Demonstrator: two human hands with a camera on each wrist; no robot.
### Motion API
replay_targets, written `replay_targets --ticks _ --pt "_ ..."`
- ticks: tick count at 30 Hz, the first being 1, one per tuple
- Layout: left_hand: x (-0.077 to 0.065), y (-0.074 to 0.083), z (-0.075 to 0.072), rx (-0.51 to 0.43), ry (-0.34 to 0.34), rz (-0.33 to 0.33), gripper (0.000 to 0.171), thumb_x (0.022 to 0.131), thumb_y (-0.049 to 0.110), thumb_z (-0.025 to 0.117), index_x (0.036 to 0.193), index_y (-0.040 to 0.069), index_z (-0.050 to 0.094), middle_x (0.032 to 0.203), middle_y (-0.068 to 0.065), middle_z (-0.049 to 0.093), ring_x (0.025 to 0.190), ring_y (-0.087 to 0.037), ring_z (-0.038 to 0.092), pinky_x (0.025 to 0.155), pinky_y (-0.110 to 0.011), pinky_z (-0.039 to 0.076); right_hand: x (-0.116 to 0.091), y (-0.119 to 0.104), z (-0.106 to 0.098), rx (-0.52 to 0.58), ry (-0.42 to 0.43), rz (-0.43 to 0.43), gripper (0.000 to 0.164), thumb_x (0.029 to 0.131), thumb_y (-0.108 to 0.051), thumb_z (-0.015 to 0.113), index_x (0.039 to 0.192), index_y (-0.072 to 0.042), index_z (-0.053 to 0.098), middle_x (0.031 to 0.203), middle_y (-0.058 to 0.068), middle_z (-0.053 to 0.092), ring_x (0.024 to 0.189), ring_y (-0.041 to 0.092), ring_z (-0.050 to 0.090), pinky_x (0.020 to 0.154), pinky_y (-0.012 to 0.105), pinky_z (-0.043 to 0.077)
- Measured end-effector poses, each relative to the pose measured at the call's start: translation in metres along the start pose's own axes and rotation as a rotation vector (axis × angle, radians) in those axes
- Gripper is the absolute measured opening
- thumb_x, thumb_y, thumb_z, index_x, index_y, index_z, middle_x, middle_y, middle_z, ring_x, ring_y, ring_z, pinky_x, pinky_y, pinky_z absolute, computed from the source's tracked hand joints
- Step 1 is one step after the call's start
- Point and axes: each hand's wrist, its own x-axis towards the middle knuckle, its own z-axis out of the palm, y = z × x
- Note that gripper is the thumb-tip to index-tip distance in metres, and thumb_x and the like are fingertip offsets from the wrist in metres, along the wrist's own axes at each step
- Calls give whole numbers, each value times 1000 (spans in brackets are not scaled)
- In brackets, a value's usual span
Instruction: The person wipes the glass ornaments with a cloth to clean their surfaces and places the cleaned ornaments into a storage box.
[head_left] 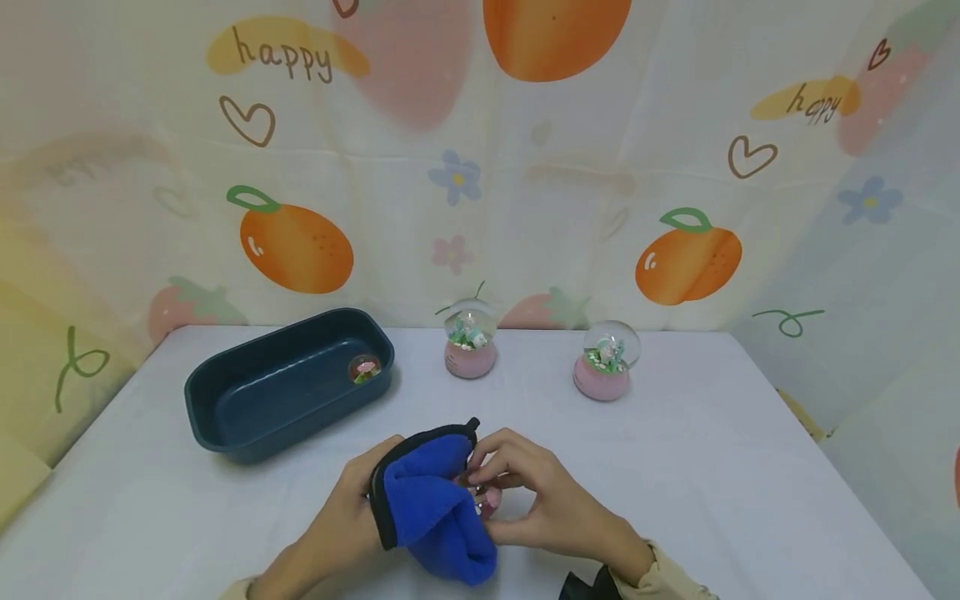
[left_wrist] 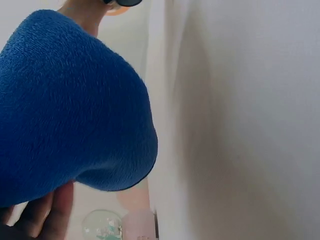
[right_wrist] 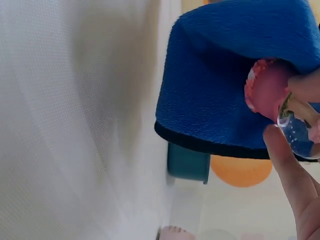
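Note:
My left hand (head_left: 354,502) holds a blue cloth (head_left: 431,500) with black edging, its fingers hidden behind the folds in the head view. The cloth (left_wrist: 75,105) covers much of the left wrist view. A small snow globe (head_left: 487,500) with a pink base lies against the cloth, partly covered. My right hand (head_left: 551,492) grips this globe; in the right wrist view the pink base (right_wrist: 272,90) faces the cloth and the clear dome (right_wrist: 295,135) sits between thumb and fingers. How much the left fingers touch the globe is hidden.
A dark teal tray (head_left: 277,417) stands at the back left, with a small globe (head_left: 365,368) in its right end. Two larger pink-based snow globes (head_left: 470,342) (head_left: 603,362) stand upright toward the back of the white table (head_left: 712,467). A black object (head_left: 588,585) shows by the right sleeve.

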Motion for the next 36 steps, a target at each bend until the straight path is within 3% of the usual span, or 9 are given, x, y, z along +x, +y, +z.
replay_targets --ticks 5,7,10,13,16,24,27,33,36 --pt "-2 2 -5 -19 -108 -231 68 81 8 75 142 12 45 132 -6 61 120 -7 57 102 -23 45 1 1 -1 -65 27 -91 45 70 15 74 105 -11 61 116 9 55 102 16 59 82 27 57" --pt "-2 2 -5 -12 -145 -262 74 79 13 78 144 15 43 135 -4 60 121 -8 57 103 -25 46 1 2 -1 -82 37 -106 47 68 17 73 104 -11 61 115 9 53 99 16 58 81 27 56" --pt "-2 2 -3 -14 -142 -214 71 77 14 81 140 15 47 129 -3 62 115 -9 59 99 -26 48 0 1 -1 -67 37 -64 47 71 15 73 107 -11 60 116 10 50 100 15 58 81 26 57" --pt "-1 1 0 31 -86 -61 64 75 10 83 132 10 53 119 -4 63 107 -10 59 93 -25 50 0 0 -1 -46 25 9 49 75 11 75 115 -10 57 119 10 51 103 13 59 79 27 59" --pt "0 2 4 33 -48 24 58 75 8 84 127 10 57 114 -4 62 103 -11 58 91 -24 49 0 -1 -1 -11 15 65 51 78 6 77 120 -10 53 120 10 53 106 12 60 78 28 59" --pt "0 -1 5 -4 34 124 41 78 -10 73 114 5 62 97 -6 66 85 -11 61 78 -22 52 1 1 -1 3 -17 -23 43 79 7 76 114 -8 57 118 11 55 105 16 61 79 29 59" --pt "-1 -1 1 -28 26 55 42 80 -11 70 118 6 62 100 -5 66 88 -10 62 81 -22 53 1 1 -1 -18 -32 -58 42 78 7 76 113 -9 59 119 11 55 100 15 62 78 27 59" --pt "-3 2 -5 0 -113 -234 66 81 11 77 141 15 49 131 -3 62 118 -9 59 103 -26 46 1 5 -1 -105 6 -156 50 67 15 75 107 -11 60 117 11 57 94 13 58 74 20 53" --pt "-2 3 -5 6 -144 -229 69 80 13 78 142 15 48 133 -4 62 120 -10 59 103 -27 47 2 4 -1 -132 21 -178 49 65 15 75 105 -11 60 116 10 57 103 17 57 77 21 53"
